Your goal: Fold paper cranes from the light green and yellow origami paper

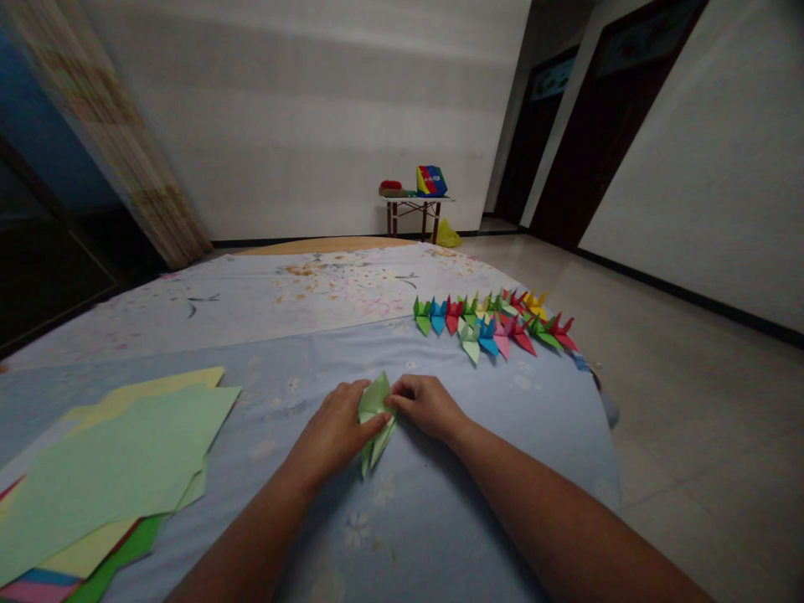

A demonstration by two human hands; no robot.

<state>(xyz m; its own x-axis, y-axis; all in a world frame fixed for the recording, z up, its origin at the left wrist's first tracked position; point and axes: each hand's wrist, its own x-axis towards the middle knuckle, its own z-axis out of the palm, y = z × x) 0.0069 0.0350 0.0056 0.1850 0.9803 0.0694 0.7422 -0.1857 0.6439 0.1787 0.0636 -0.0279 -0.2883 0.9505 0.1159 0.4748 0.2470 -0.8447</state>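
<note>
Blue floral cloth (565,419) under a pale green folded paper (375,404), near the middle.

At the near left lies a loose stack of coloured sheets (126,452), pale green on top. Next comes the left hand (336,423), partly closed, its thumb across the paper's front and its fingers at the left edge; that grip should stay flat and firm so the layers cannot slip. Against the paper's right edge, the right hand (430,406) is curled nearly closed, thumb and forefinger pinching it. Good work here probably means lining up the edges before pressing, then creasing from the centre outward, gently near the narrow points. Farther right stand rows of small folded paper figures (487,337), well apart from both hands.
</note>
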